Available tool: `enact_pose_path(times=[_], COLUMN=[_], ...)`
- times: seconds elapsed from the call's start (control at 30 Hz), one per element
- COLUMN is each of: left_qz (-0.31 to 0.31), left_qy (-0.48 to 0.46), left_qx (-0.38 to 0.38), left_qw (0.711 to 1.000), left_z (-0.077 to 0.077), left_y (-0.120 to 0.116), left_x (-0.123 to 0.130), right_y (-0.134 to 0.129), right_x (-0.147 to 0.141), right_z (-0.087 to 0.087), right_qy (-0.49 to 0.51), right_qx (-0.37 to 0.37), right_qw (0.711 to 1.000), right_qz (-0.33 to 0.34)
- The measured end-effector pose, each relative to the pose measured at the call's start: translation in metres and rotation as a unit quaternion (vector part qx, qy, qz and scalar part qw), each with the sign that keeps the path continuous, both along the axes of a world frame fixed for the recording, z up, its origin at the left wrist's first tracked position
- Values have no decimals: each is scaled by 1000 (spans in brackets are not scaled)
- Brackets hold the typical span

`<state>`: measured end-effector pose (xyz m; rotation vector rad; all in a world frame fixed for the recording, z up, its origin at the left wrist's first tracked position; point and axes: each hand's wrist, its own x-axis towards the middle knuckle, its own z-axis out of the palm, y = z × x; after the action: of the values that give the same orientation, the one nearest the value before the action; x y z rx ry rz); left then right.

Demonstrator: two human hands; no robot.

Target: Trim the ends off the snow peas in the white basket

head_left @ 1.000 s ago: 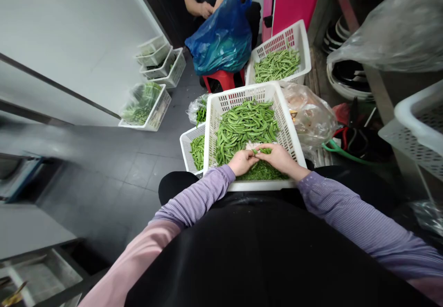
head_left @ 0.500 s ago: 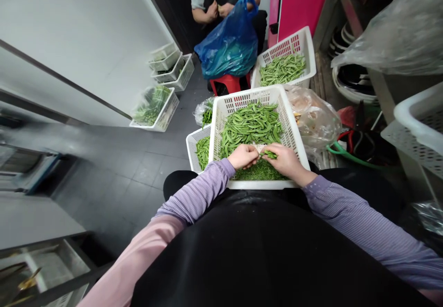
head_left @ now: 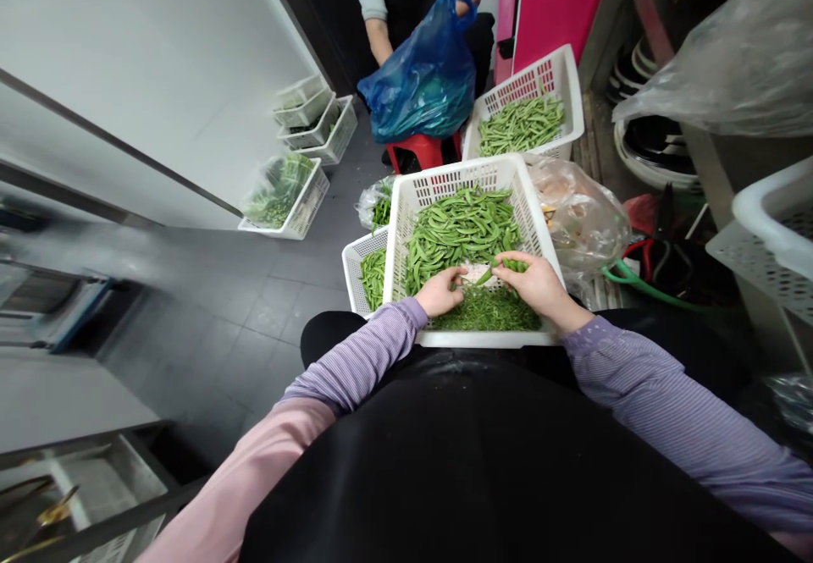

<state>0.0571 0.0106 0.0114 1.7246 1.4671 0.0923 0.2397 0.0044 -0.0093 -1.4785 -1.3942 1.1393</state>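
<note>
A white slotted basket (head_left: 539,212) rests at my lap, with a heap of green pea pods (head_left: 461,224) in its far part and fine green trimmings (head_left: 486,311) in its near part. Over the right side of the basket, my right hand (head_left: 530,282) is closed on several pea pods (head_left: 488,275), one pointing out to the left. My left hand (head_left: 443,292) is at the left, apart from the right one, with its fingertips pinched together above the trimmings; anything between them is too small to name.
Beyond the basket are a blue bag (head_left: 423,80) on a red stool (head_left: 416,152), a person's arm (head_left: 379,38) and another basket of beans (head_left: 572,93). A clear bag (head_left: 584,216) lies right. Stacked baskets (head_left: 336,144) stand left.
My hands have moved apart, the left one slightly left and the right one to the right with the pods. The other person's hands have dropped behind the blue bag.
</note>
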Motion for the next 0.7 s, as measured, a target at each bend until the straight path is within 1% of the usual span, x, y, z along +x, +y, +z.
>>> enact_pose_path(times=[0.03, 0.07, 0.1, 0.13, 0.17, 0.2, 0.23, 0.27, 0.3, 0.33, 0.37, 0.4, 0.43, 0.47, 0.5, 0.53, 0.57, 0.6, 0.67, 0.7], left_qz=[-41, -85, -125, -162, -193, -218, -239, -257, -269, -272, -262, -239, -206, -169, -138, -123, -125, -146, -205, -216], left_qy=[-11, -3, 26, 71, 123, 171, 206, 223, 223, 208, 179, 140, 97, 56, 26, 14, 21, 50, 125, 155], left_qx=[-8, -15, -12, 3, 31, 64, 93, 111, 124, 136, 153, 172, 191, 203, 204, 191, 166, 131, 62, 54], left_qw=[999, 996, 992, 984, 973, 959, 945, 934, 929, 930, 936, 945, 955, 963, 969, 974, 978, 979, 969, 963], left_z=[8, 16, 22, 26, 30, 32, 34, 36, 38, 39, 39, 38, 34, 29, 21, 10, -2, -16, -42, -52], left_y=[2, 3, 4, 4, 3, 3, 2, 1, 1, 1, 2, 3, 4, 5, 5, 5, 3, 1, -3, -5], left_x=[3, 7, 10, 13, 15, 16, 16, 16, 16, 15, 15, 15, 15, 16, 17, 18, 18, 19, 17, 16], right_y=[0, -1, -2, -4, -5, -7, -9, -11, -12, -13, -12, -11, -10, -7, -4, 0, 4, 9, 18, 21], right_x=[0, -1, -1, 0, 0, 0, 0, -1, -2, -4, -6, -8, -8, -8, -5, -1, 5, 13, 29, 36], right_z=[0, 1, 3, 5, 7, 9, 10, 9, 8, 6, 4, 3, 2, 3, 4, 7, 10, 13, 18, 20], right_qy=[-7, -25, -56, -99, -148, -197, -239, -267, -278, -271, -244, -200, -139, -63, 23, 112, 194, 265, 358, 382], right_qx=[-7, 4, 33, 79, 133, 183, 219, 234, 229, 212, 186, 152, 113, 71, 34, 5, -13, -19, -16, -15], right_qw=[1000, 1000, 998, 992, 980, 962, 942, 924, 912, 909, 919, 941, 966, 987, 997, 994, 979, 958, 915, 900], right_qz=[1, 0, -1, -1, 9, 35, 81, 141, 196, 235, 246, 227, 185, 127, 64, 1, -57, -108, -187, -211])
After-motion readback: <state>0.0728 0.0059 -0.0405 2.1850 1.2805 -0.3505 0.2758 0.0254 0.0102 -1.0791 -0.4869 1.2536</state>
